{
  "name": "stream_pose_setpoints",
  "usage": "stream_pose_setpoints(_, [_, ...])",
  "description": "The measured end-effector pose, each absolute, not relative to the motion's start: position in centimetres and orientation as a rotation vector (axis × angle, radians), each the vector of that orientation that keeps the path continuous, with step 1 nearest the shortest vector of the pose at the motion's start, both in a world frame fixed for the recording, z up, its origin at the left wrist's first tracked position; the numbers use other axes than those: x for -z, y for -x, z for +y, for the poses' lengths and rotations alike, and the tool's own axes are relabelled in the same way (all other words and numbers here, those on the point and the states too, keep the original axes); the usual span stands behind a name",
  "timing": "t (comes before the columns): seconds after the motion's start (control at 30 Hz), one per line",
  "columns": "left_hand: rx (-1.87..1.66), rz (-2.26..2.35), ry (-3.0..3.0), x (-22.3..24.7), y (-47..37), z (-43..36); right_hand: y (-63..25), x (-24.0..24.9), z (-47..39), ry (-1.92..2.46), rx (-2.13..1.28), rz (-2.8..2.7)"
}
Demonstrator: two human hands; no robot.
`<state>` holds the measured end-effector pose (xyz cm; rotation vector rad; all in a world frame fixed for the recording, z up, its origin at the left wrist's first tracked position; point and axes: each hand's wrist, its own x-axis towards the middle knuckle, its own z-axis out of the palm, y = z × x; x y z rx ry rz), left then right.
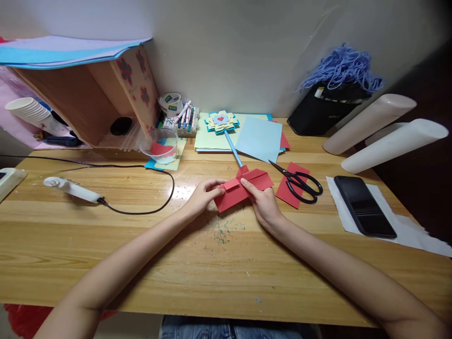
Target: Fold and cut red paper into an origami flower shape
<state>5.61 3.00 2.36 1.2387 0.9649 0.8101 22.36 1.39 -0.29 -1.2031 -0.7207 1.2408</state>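
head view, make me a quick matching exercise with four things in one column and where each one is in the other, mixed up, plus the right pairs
1. scissors
2. phone
3. folded red paper
4. blue yarn

A. resting on white paper
B. heaped on top of a black container
C. lying partly over a flat red sheet
D. held between the left hand and the right hand

Pairs: 1-C, 2-A, 3-D, 4-B

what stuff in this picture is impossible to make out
All in the head view:
Right hand: its grip beneath the red paper, hidden by that paper
Black container: its inside, mostly covered by blue strands
White object: left end, cut off by picture edge
Labelled roll: print too small to read
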Motion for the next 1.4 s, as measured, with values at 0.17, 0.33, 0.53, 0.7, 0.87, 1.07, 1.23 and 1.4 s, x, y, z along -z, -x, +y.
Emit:
stream_pose_setpoints(0.17, [-0.88, 0.983, -1.253, -2.0, -5.7, 3.0, -22.4, 0.3, 1.3, 1.199, -1.307, -0.794])
stream_pose_setpoints(0.33, [-0.986, 1.15, -1.346, -1.5, -5.4, 3.3, -23.8, -0.2, 2.0, 1.208, -1.33, -0.897])
stream_pose_setpoints(0.53, [-1.047, 1.28, -1.638, -1.1, -5.3, 3.1, -26.4, -2.1, 3.9, 1.333, -1.349, -1.349])
stream_pose_setpoints(0.7, [-1.008, 1.197, -1.747, -1.1, -5.5, 2.5, -26.3, -3.0, 3.9, 1.401, -1.427, -1.448])
stream_pose_setpoints(0.87, [-0.913, 1.176, -1.754, -1.1, -5.7, 2.4, -25.3, -3.1, 3.2, 1.377, -1.513, -1.477])
stream_pose_setpoints(1.07, [-0.843, 1.155, -1.761, -1.3, -5.8, 2.2, -25.2, -3.6, 2.9, 1.424, -1.463, -1.659])
stream_pose_setpoints(1.23, [-0.819, 1.136, -1.73, -1.2, -5.9, 2.3, -25.2, -3.5, 2.7, 1.418, -1.498, -1.692])
stream_pose_setpoints(1.4, [-0.729, 1.11, -1.484, -1.3, -5.8, 2.7, -25.2, -2.9, 2.9, 1.387, -1.574, -1.612])
